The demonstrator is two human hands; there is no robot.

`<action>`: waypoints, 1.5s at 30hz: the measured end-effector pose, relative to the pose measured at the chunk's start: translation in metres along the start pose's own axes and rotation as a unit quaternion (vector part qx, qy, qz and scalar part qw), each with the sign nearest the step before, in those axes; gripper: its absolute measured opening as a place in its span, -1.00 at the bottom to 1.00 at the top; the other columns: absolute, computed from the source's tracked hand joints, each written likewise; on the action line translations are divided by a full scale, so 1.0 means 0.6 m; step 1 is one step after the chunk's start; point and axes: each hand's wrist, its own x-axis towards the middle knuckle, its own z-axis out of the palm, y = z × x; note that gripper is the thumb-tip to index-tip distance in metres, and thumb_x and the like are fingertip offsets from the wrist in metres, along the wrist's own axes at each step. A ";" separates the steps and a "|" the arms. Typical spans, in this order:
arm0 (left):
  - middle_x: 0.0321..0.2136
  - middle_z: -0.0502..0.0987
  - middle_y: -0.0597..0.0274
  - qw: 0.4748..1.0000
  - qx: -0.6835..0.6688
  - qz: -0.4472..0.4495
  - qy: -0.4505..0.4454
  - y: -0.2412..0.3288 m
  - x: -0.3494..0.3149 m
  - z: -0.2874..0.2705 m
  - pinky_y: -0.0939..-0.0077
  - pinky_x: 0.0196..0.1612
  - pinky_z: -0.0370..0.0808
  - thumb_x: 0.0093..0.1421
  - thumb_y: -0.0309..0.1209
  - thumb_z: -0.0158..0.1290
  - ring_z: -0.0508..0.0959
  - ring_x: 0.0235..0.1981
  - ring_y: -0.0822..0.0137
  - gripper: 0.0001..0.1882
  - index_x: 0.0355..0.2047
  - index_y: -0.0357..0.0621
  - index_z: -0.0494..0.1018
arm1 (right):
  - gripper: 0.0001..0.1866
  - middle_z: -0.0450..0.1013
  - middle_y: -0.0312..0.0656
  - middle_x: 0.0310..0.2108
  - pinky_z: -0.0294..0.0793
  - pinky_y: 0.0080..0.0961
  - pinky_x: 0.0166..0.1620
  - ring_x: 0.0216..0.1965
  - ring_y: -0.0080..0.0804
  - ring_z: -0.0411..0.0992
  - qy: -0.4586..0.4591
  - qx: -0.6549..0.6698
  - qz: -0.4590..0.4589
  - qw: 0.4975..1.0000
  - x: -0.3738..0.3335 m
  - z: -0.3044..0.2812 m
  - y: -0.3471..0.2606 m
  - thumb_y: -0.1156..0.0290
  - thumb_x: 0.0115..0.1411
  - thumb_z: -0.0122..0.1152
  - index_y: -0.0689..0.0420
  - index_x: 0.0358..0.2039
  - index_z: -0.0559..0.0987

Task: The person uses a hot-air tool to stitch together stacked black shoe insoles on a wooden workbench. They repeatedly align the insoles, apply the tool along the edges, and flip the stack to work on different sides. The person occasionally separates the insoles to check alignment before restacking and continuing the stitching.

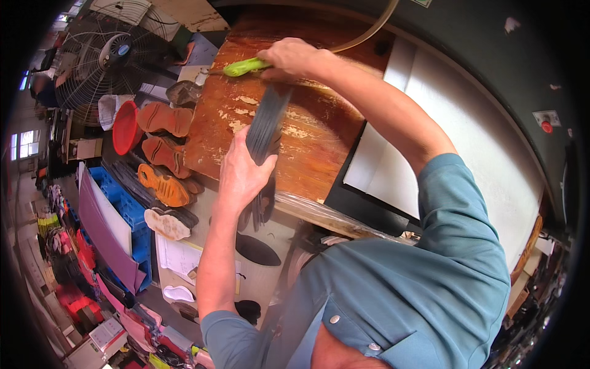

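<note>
My left grip point(246, 169) is closed around a dark grey stack point(263, 132) of long, thin, flat pieces, thumb along the near side and fingers wrapped over the far side. The layers lie edge to edge, so the stack looks finely ribbed; its upper end blurs. I have it slanting over the front part of a wooden counter point(326, 154), its lower end hanging past the front edge. The upper end lies just below my right grip point(295, 60), and I cannot tell whether they touch.

My right grip is curled tight around a lime-green tool point(244, 66), smooth and rounded, which sticks out to the left over the boards. A tan hose point(369, 32) curves down from above to behind that wrist; I cannot make out where it ends.

The counter's red-brown coating is glossy in places and flaked to pale, ragged patches. Along its left side I see chunky moulded soles: two rust-brown ones point(165, 119), a bright orange one with cut-out shapes point(165, 184) and a knobbly cream one point(167, 224). A round red bowl point(126, 128) is tilted beside the upper soles, near a wire-caged fan point(110, 55). Below the left grip, a flat, dark oval piece point(258, 249) lies on a pale surface.
</note>
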 end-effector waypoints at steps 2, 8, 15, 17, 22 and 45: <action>0.09 0.63 -0.24 1.000 0.023 0.002 -0.013 0.004 0.001 0.005 0.13 0.23 0.54 0.21 -0.42 0.35 0.66 0.11 -0.10 -0.26 0.35 -0.29 0.30 | -0.53 0.68 0.02 -0.21 0.62 -0.04 0.04 -0.04 0.03 0.65 -0.004 0.043 0.006 0.999 0.019 0.001 -0.027 -0.04 0.36 0.35 0.15 -0.08 0.67; 0.12 0.64 -0.02 0.928 -0.358 -0.098 -0.036 -0.014 -0.023 -0.075 0.29 0.20 0.58 0.29 -0.48 0.28 0.66 0.09 0.21 -0.40 0.31 -0.35 0.40 | -0.56 0.67 0.02 -0.25 0.62 -0.02 0.00 -0.14 -0.02 0.66 0.025 0.118 0.073 0.990 -0.035 -0.052 -0.051 -0.01 0.45 0.23 0.09 0.05 0.69; 0.27 0.48 -0.28 0.679 -0.712 -0.131 -0.122 -0.027 -0.073 -0.083 -0.27 0.25 0.61 0.29 -0.35 0.17 0.57 0.24 -0.31 -0.23 0.45 -0.40 0.22 | -0.42 0.64 -0.06 -0.21 0.65 -0.39 -0.11 -0.23 -0.37 0.61 0.152 0.410 0.079 0.896 -0.259 -0.152 -0.043 -0.02 0.47 0.28 0.31 0.12 0.67; 0.30 0.44 -0.33 0.637 -0.737 -0.120 -0.189 -0.006 -0.071 -0.029 -0.44 0.17 0.61 0.24 -0.22 0.20 0.55 0.21 -0.44 -0.12 0.48 -0.38 0.18 | -0.41 0.63 -0.11 -0.15 0.67 -0.41 0.00 -0.15 -0.38 0.63 0.147 0.416 0.075 0.894 -0.326 -0.182 -0.048 -0.02 0.46 0.28 0.31 0.15 0.63; 0.35 0.41 -0.18 0.732 -0.648 -0.043 -0.204 0.071 -0.012 0.076 0.12 0.26 0.57 0.31 -0.36 0.24 0.59 0.23 -0.03 -0.20 0.49 -0.33 0.20 | -0.50 0.59 -0.25 -0.17 0.57 -0.46 0.00 -0.16 -0.51 0.51 0.117 0.343 0.124 0.924 -0.462 -0.216 -0.058 0.03 0.49 0.30 0.23 0.14 0.60; 0.65 -0.21 -0.18 0.960 -0.033 0.176 -0.215 -0.009 0.001 0.070 -0.06 0.64 -0.17 0.12 -0.06 0.45 -0.24 0.66 -0.21 0.17 0.63 0.04 0.05 | -0.75 0.62 -0.13 -0.35 0.64 -0.14 -0.21 -0.30 -0.09 0.63 0.022 0.058 0.248 0.967 -0.779 -0.144 -0.122 0.46 0.06 0.58 0.14 -0.25 0.70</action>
